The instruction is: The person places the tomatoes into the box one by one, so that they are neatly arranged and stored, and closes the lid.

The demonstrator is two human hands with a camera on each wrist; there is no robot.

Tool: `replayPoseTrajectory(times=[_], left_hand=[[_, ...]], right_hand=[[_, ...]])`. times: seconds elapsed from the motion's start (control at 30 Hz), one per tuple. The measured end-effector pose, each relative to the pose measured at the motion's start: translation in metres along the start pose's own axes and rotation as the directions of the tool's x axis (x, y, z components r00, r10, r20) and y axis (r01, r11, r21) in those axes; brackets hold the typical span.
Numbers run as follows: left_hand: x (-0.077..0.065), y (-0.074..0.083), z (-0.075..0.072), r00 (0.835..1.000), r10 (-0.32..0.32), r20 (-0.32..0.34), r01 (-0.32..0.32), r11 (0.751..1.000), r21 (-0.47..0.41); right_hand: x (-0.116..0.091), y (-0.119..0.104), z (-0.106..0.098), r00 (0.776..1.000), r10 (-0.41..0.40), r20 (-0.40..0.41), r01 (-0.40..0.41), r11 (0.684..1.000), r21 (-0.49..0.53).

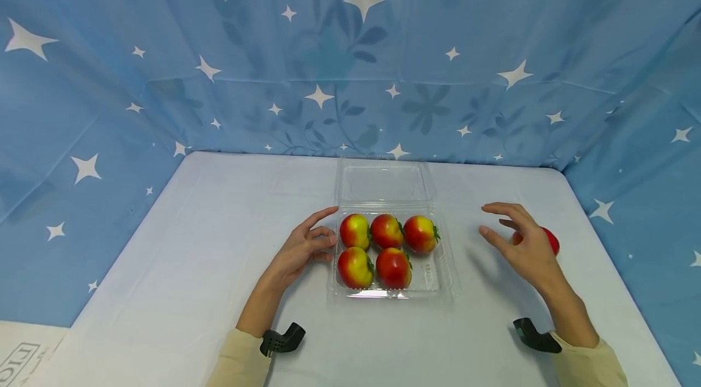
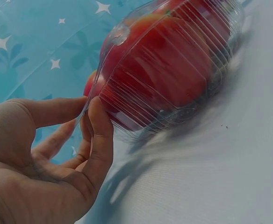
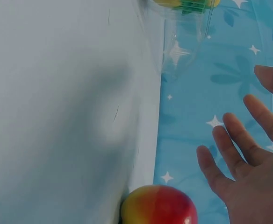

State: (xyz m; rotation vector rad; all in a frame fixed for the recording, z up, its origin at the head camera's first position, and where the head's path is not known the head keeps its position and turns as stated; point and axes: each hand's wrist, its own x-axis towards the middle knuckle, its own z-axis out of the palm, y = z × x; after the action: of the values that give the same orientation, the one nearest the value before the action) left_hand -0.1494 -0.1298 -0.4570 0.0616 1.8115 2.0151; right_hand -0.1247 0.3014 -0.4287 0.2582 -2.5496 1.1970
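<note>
A clear plastic clamshell box (image 1: 429, 274) lies with its lid (image 1: 386, 183) folded back, away from me. Several red and yellow tomatoes (image 1: 394, 268) sit inside in two rows, and the front right spot in the box is bare. At the box's left edge, my left hand (image 1: 301, 248) pinches the rim between thumb and finger, as the left wrist view shows. My right hand (image 1: 528, 247) is over the table to the right, fingers spread and holding nothing. Partly hidden behind it is one loose tomato (image 1: 552, 241), also low in the right wrist view.
A white cloth covers the table (image 1: 219, 223). Blue curtains (image 1: 263, 52) with white stars hang behind it and along both sides. A printed pale board or box (image 1: 27, 353) shows at the lower left corner. Each wrist wears a black camera mount (image 1: 282, 339).
</note>
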Motion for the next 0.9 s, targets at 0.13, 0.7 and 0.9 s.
replayPoseTrajectory(times=[0.13,0.7,0.9], left_hand=[[-0.001,0.000,0.000,1.000,-0.002,0.002,0.002,1.000,-0.002],[0.000,-0.001,-0.002,1.000,0.006,0.002,-0.006,1.000,-0.003],[0.001,-0.003,-0.001,1.000,0.006,0.012,-0.006,1.000,0.000]], right_hand=[[0.000,0.004,-0.005,1.000,-0.020,-0.011,0.020,1.000,0.012],[-0.007,0.016,-0.033,0.992,0.122,-0.015,-0.123,0.991,-0.048],[-0.013,0.022,-0.040,0.988,0.154,-0.028,-0.156,0.986,-0.059]])
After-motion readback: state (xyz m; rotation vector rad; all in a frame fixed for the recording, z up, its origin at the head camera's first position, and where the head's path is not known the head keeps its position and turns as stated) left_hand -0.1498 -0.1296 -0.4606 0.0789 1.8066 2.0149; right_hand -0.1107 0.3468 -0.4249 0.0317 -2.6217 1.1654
